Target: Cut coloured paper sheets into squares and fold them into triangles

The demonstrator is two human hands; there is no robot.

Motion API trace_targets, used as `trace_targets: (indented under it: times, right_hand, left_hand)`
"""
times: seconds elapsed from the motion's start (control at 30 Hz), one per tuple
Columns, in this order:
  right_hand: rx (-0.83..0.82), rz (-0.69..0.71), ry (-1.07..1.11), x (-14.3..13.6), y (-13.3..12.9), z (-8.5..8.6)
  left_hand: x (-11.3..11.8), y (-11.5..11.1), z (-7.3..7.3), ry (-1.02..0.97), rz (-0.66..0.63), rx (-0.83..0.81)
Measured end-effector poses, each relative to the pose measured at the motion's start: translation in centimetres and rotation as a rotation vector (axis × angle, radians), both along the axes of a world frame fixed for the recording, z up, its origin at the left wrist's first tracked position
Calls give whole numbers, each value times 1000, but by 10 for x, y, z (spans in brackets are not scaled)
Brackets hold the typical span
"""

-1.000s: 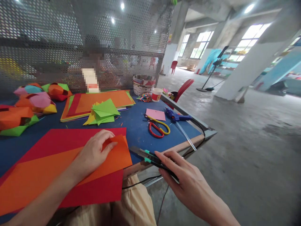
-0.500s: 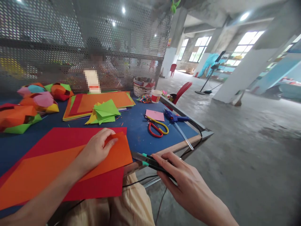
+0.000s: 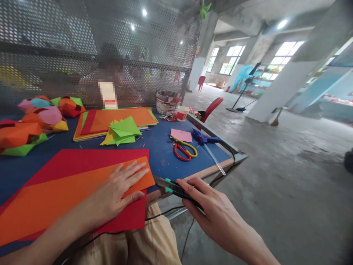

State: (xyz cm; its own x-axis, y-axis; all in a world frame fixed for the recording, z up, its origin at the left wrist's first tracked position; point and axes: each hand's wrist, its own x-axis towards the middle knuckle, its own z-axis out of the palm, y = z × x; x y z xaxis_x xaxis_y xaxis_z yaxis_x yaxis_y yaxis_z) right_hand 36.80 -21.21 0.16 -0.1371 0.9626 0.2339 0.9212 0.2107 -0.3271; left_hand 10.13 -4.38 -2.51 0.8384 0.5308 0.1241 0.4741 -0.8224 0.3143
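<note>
My left hand point(image 3: 121, 187) lies flat with its fingers spread, pressing on an orange paper sheet point(image 3: 68, 187). Beneath that sheet is a larger red sheet point(image 3: 82, 156), which reaches past the front edge of the table. My right hand point(image 3: 209, 206) is wrapped around a black and teal utility knife point(image 3: 176, 189), held off the table's front edge. The knife's tip points left and comes close to the orange sheet's right corner; whether they touch I cannot tell.
Scissors point(image 3: 184, 149), a pink paper piece point(image 3: 181, 135) and a blue glue gun point(image 3: 204, 138) lie to the right. Behind are green paper pieces point(image 3: 125, 130), a stack of coloured sheets point(image 3: 118, 119), a woven basket point(image 3: 168, 102) and a paper cup point(image 3: 182, 113). Folded paper shapes point(image 3: 44, 119) sit at left.
My left hand has gone from curled fingers at the orange sheet's upper edge to lying flat across it, lower down. My right hand and the utility knife have hardly moved.
</note>
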Motion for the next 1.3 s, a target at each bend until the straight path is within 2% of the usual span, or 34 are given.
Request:
trace_targets:
  times: [0.17,0.33,0.77,1.3]
  right_hand:
    - [49,-1,-126,1,14,1]
    - [23,4,-161,2,21,3]
    - [-71,10,-82,3,11,8]
    - [36,20,-53,-3,5,-3]
  left_hand:
    - [4,12,-2,20,22,16]
    - [5,9,-3,45,8,10]
    - [4,5,-5,102,1,-14]
    - [3,3,0,78,-32,-12]
